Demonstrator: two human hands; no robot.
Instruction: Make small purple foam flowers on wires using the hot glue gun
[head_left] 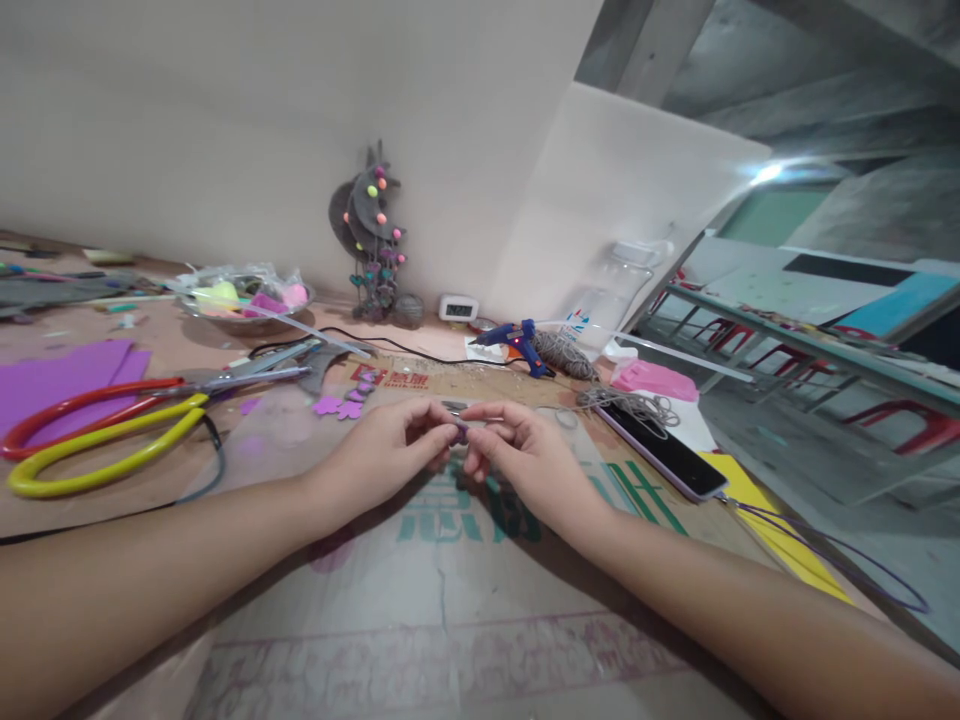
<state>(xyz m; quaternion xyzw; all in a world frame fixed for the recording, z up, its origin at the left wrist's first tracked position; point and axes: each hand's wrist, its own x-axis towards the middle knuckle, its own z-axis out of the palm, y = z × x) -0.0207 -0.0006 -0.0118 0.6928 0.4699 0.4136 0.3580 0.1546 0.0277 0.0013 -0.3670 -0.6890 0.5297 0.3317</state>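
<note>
Centrally, above a sheet of cardboard (pixel 487 382) laid on a bench (pixel 435 335), a small purple piece (pixel 461 433) is held between the left hand (pixel 397 442) and the right hand (pixel 521 447). It is pinched by thumb and forefinger on each side, apparently so that something so tiny can be steadied from both ends; its exact form is too small to be told. The cardboard seems to be spread there to shield the surface. Just beyond the left hand, purple scalloped cutouts (pixel 349 408) are set down, probably for easy reach. Farther left, scissors (pixel 191 407) with one red and one yellow handle are laid partly over purple sheets (pixel 75 372), blades pointing right. On the far side, a blue glue gun (pixel 527 348) is stood with its nozzle aimed left, apart from both hands, perhaps so that its tip is not touched. Grey yarn (pixel 564 355) is bunched beside it, and a phone (pixel 660 447) is placed at the right, likely to be out of the way. At the far left-centre, a grey crescent decoration (pixel 367 225) with coloured balls is kept upright in plain view.
</note>
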